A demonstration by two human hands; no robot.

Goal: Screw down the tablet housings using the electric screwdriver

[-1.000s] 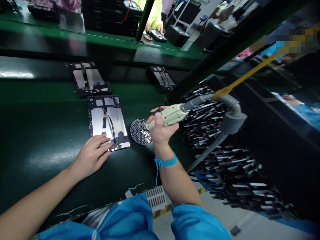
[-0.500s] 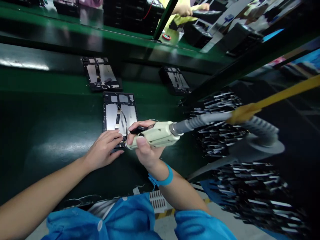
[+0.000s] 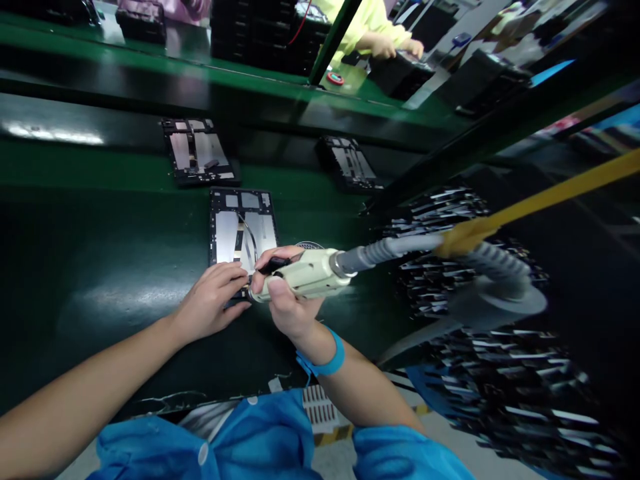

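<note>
An opened tablet, with a black frame and silver panels inside, lies on the green bench before me. My left hand is at its lower left corner, fingers laid over the near end and thumb along the near edge. My right hand is wrapped round a cream powered screwdriver with a black lever. Its nose points left at the tablet's near edge, where my fingers hide the tip. A thin dark cable curves across the tablet's panels.
Two similar opened tablets, one at back left and one at back right, lie beyond. A grey hose, tied with a yellow strap, runs right from the screwdriver. Stacked dark parts fill the right side. Across the bench, a person's hands hold a dark object.
The view has shifted slightly; both my hands stay at the tablet's near end with the screwdriver. Across the bench, the other person's hands have come down onto a dark stack.
</note>
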